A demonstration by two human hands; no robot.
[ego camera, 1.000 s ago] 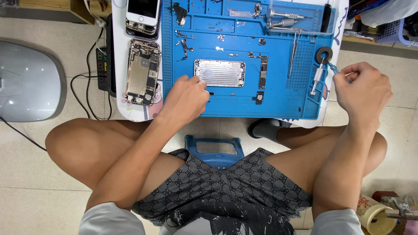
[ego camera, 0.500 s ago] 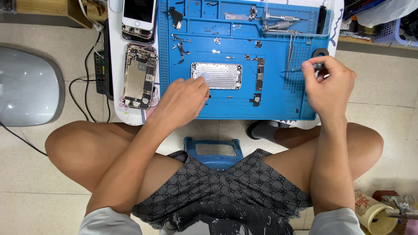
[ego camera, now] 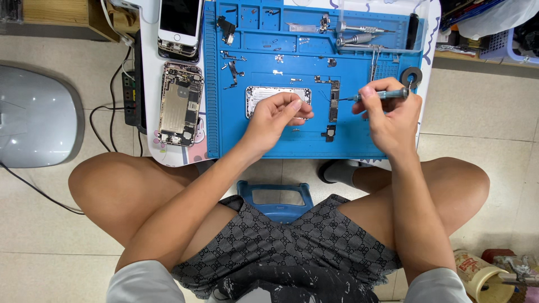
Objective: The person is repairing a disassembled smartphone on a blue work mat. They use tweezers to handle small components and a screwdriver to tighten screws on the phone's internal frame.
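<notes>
Fingers of right hand (ego camera: 390, 115) clamped on slim screwdriver (ego camera: 377, 95), tip aimed at logic board (ego camera: 333, 100) at frame centre, left hand (ego camera: 276, 115) fingertips pinched together above silver phone back plate (ego camera: 259, 94), both on blue repair mat (ego camera: 269, 140), opened phone chassis (ego camera: 181, 105) upper left.

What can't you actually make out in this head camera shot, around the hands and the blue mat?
- Silver plate: near part hidden by the left hand.
- Screwdriver: grip hidden in the right hand.
- Screws on the blue mat: too small.
- White phone: cut off by the top edge.
</notes>
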